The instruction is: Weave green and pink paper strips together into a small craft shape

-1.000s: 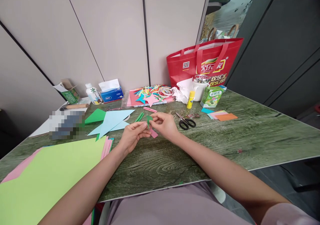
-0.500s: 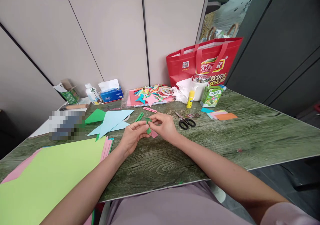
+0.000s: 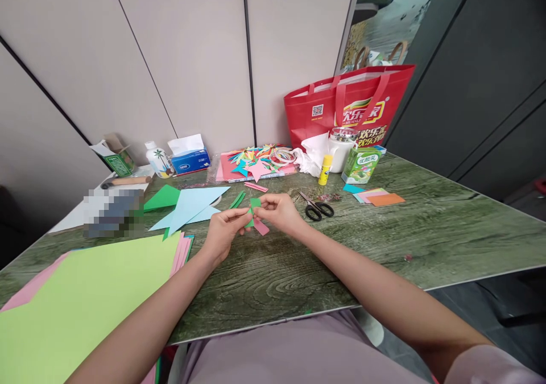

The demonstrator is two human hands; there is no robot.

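Observation:
A small green paper strip (image 3: 255, 202) is pinched between my two hands above the table. My left hand (image 3: 222, 230) grips its lower left part with thumb and fingers. On the other side, my right hand (image 3: 279, 216) has its fingertips closed on the strip's right edge. Just beneath them lies a pink paper piece (image 3: 261, 227), partly covered by the fingers. Behind my left hand rest folded green strips (image 3: 238, 199), and folded pink strips (image 3: 256, 186) lie a little farther back. Black-handled scissors (image 3: 315, 207) lie to the right of my right hand.
Coloured paper sheets (image 3: 98, 281) are stacked at front left, near light blue paper (image 3: 194, 205). Paper stars (image 3: 258, 169) lie at the back. A glue stick (image 3: 325, 170), a white mug (image 3: 340, 153), a green carton (image 3: 360, 165) and a red bag (image 3: 311, 128) stand at back right.
The green strip is turned and spread flatter, so more of it shows above my fingers. Both hands have shifted only slightly.

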